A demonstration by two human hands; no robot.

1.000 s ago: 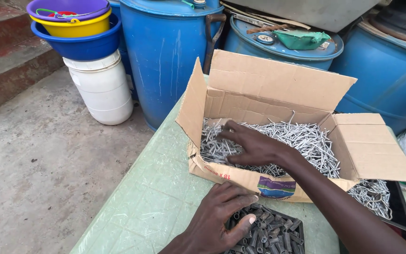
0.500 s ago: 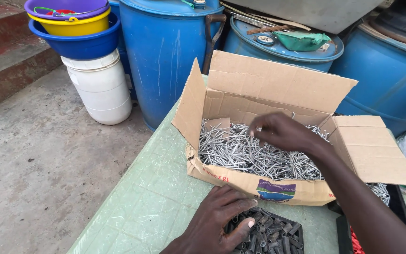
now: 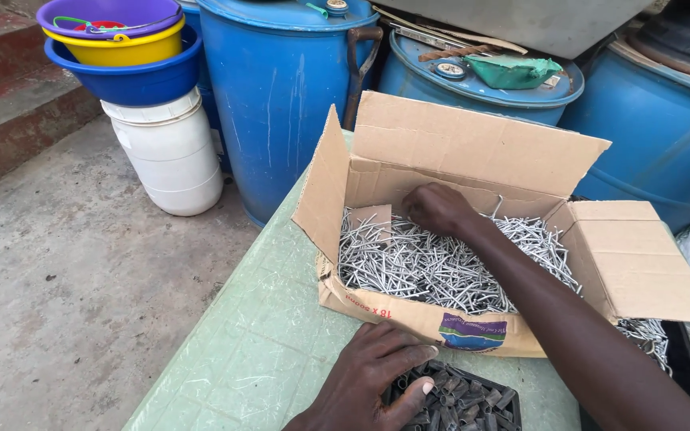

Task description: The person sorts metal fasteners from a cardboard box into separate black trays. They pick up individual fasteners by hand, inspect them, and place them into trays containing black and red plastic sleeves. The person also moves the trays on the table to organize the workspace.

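One hand shifted deeper, box's far-left corner.

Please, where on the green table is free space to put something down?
The green table is bare left of the cardboard box, down to the left hand. It is crowded around the box of nails, the right hand and the black tray.

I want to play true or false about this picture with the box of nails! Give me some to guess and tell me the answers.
1. The right hand is inside the cardboard box, on the nails. True.
2. The left hand holds a hammer. False: it rests on a dark tray of small dark pieces.
3. The box flaps are closed. False: they stand open.
4. Blue barrels stand behind the green table. True.
5. The bucket under the stacked bowls is red. False: it is white.
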